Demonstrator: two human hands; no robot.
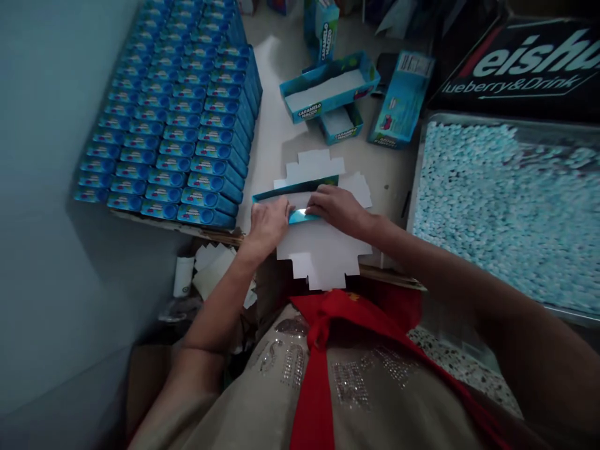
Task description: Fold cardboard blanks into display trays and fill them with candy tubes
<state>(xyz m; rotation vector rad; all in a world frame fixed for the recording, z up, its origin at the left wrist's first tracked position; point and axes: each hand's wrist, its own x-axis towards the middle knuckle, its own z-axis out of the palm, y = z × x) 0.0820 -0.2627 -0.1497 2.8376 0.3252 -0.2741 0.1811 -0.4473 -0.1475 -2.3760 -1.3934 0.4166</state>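
Observation:
A partly folded cardboard box [269, 192], blue outside and white inside, lies among white unfolded flaps on the table in front of me. My left hand [270, 224] grips its near wall at the left, thumb and fingers pressed together. Close beside it, my right hand [340, 209] pinches the same wall with bent fingers. A glossy blue strip of that wall shows between the two hands. Toward my body spreads a white notched cardboard sheet [323, 250], and more white flaps [315, 165] stick out on the far side. Where one piece of card ends and another begins, I cannot tell.
Stacked small blue packs [178, 125] fill the left side. Beyond my hands are an open blue tray box [328, 90] and a blue carton [403, 100]. A metal tray of pale blue candies [506, 212] stands right, before a black box [520, 62].

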